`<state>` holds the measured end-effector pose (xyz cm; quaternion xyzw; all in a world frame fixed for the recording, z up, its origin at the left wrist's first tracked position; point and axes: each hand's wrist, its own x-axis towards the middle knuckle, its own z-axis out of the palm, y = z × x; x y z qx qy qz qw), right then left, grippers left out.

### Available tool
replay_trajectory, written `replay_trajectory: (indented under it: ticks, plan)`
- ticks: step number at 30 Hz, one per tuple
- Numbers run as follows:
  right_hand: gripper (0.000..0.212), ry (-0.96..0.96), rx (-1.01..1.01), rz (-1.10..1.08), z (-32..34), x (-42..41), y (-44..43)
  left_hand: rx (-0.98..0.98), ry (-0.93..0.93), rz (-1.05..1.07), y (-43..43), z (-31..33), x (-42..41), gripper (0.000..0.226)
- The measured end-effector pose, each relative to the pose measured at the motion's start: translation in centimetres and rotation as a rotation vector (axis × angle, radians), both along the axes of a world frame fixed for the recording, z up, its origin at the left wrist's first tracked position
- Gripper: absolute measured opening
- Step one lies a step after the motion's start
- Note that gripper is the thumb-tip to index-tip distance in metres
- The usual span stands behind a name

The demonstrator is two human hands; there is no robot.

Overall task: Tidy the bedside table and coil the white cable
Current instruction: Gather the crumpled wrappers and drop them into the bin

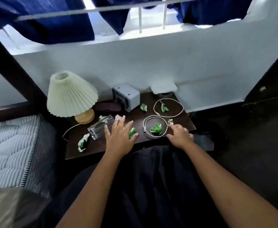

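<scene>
A white cable [176,115] lies in two loose loops on the right half of the dark bedside table [92,150]. Several crumpled green-and-white paper scraps [156,128] are scattered over the top. A clear glass [100,129] lies on its side near the middle left. My left hand [120,137] hovers flat with spread fingers just right of the glass, partly covering one scrap. My right hand [179,135] rests at the table's front right edge, fingertips beside the nearer cable loop, holding nothing.
A pleated cream lamp [71,94] stands at the back left on a wooden base. Behind it lie a dark case [108,107] and a grey cube-shaped device [126,96]. A covered jar [164,91] sits at the back right. A striped mattress [11,145] adjoins the left.
</scene>
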<state>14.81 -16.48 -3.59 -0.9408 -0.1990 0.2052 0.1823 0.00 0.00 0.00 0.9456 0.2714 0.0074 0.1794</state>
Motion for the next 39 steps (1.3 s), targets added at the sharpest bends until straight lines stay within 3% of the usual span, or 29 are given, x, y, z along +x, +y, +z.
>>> replay_trajectory:
  ticks: [6,10,18,20,23,26,32,36,39]
  plan:
    - [0.049,0.014,-0.011,-0.064,-3.2,3.7,2.5,-0.033,0.118,0.015,3.1,-4.2,3.0,0.051]
    - [0.049,-0.008,-0.033,-0.059,-4.9,5.6,4.6,-0.083,0.09,0.059,4.9,-6.7,4.4,0.048]
    - [0.019,-0.139,0.038,-0.129,-6.0,7.8,6.2,0.079,0.166,-0.033,4.9,-9.2,6.5,0.052]
    - [0.013,-0.165,0.162,-0.068,-5.4,7.8,6.8,0.071,0.172,-0.023,4.7,-9.6,6.5,0.049]
    - [0.01,-0.031,0.282,0.153,-5.0,6.7,7.8,0.054,0.137,0.016,4.9,-9.7,6.0,0.044]
    - [0.012,0.005,0.09,0.337,-5.7,5.7,8.3,0.073,0.097,0.012,4.9,-9.9,5.9,0.045]
    - [0.03,-0.03,-0.136,0.392,-6.4,5.2,8.1,-0.04,0.001,0.043,4.4,-10.1,6.2,0.039]
    - [0.018,-0.045,-0.115,0.37,-6.8,5.2,8.5,-0.148,-0.078,0.112,5.0,-9.6,6.6,0.039]
    - [0.005,0.001,0.039,0.272,-6.7,5.8,9.1,-0.16,-0.101,0.204,6.0,-9.2,6.3,0.041]
